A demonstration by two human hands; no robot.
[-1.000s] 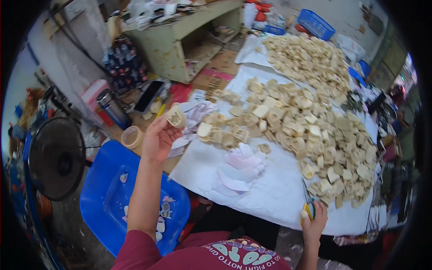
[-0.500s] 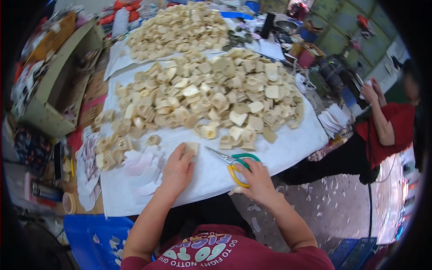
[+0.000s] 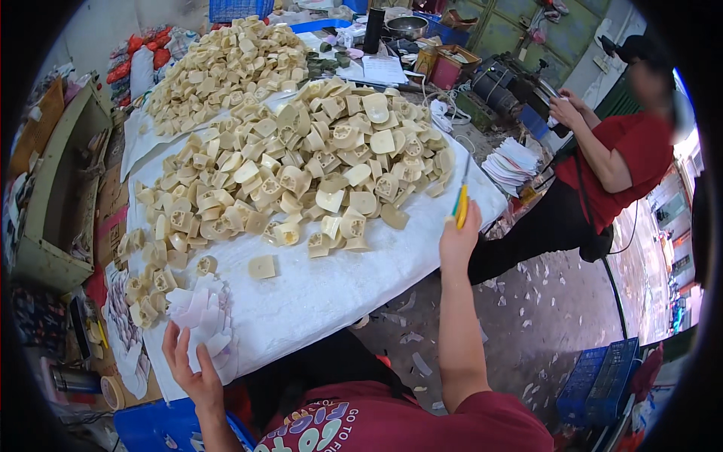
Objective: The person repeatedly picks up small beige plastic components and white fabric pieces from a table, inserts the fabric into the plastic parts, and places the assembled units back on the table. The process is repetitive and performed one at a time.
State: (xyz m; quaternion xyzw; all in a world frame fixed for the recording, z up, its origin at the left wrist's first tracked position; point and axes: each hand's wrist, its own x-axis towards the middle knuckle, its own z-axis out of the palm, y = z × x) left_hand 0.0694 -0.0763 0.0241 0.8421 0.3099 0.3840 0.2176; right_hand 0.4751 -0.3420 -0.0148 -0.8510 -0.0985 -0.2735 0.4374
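My right hand is closed round a pair of scissors with yellow and green handles, their blades pointing away beyond the table's right edge. At the table's near left corner, my left hand has its fingers spread and holds nothing. Right beside it lies a small stack of pale pinkish-white cut pieces. One cream-coloured moulded piece rests alone on the white table cover, between my hands. Behind it spreads a large heap of similar cream moulded pieces.
Further back is a second heap of cream pieces. A person in a red top stands at the right, hands raised. A roll of tape sits left of the table, and blue crates stand on the scrap-strewn floor.
My left hand has let go of the cream piece and moved left to the pinkish-white stack. My right hand has swung right and away with the scissors, now closed. The view has shifted right.
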